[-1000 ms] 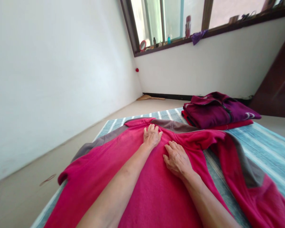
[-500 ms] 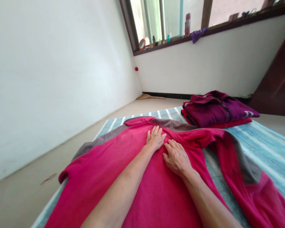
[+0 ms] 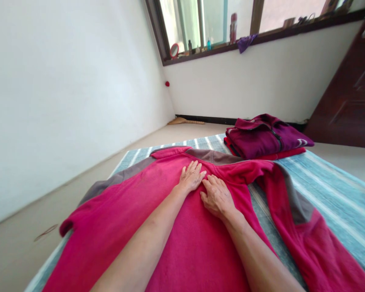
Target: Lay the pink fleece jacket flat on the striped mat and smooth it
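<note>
On striped mat (image 3: 322, 190), hands (image 3: 204, 187) now touch atop pink jacket (image 3: 182, 243).

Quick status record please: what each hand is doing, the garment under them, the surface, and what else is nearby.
left hand: flat, palm down, on the pink fleece jacket just below its grey collar
right hand: flat, palm down, beside the left, fingers spread
jacket: spread out, sleeves out to both sides
surface: striped blue mat
nearby: folded purple jacket on a red garment at the mat's far end
</note>
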`<act>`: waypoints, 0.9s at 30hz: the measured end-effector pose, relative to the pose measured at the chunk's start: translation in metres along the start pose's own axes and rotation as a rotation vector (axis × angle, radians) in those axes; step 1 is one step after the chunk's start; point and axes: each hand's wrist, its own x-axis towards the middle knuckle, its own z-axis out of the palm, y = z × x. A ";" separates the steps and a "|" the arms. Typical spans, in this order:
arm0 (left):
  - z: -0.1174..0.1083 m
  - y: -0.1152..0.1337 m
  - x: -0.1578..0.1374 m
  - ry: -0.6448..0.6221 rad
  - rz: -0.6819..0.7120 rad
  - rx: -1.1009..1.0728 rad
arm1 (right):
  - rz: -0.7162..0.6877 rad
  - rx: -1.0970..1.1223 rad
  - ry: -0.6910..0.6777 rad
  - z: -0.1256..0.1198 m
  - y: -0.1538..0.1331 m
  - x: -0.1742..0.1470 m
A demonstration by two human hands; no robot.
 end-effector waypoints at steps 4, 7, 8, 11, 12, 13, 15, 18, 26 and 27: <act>-0.006 -0.008 -0.006 0.031 -0.019 0.017 | -0.011 -0.008 0.011 0.001 0.001 -0.001; -0.019 -0.029 -0.020 0.071 -0.101 0.051 | -0.009 -0.005 0.015 0.003 0.002 -0.002; -0.023 -0.039 -0.026 0.078 -0.156 0.073 | -0.009 -0.005 0.014 0.004 0.002 -0.001; -0.033 -0.071 -0.044 0.091 -0.365 0.141 | -0.015 -0.010 0.017 0.005 0.003 -0.001; -0.034 -0.081 -0.049 0.088 -0.419 0.150 | -0.019 -0.012 0.018 0.005 0.003 0.000; -0.034 -0.090 -0.053 0.072 -0.463 0.150 | -0.021 -0.014 0.018 0.005 0.004 0.000; -0.030 -0.102 -0.057 0.034 -0.511 0.130 | -0.020 -0.020 0.015 0.005 0.004 0.000; -0.022 -0.109 -0.058 0.011 -0.529 0.095 | -0.018 -0.027 0.017 0.005 0.004 -0.001; -0.037 -0.124 -0.077 0.065 -0.525 0.103 | -0.025 -0.038 0.016 0.009 0.006 -0.002; -0.038 -0.129 -0.082 0.064 -0.541 0.114 | -0.027 -0.039 0.017 0.009 0.006 -0.002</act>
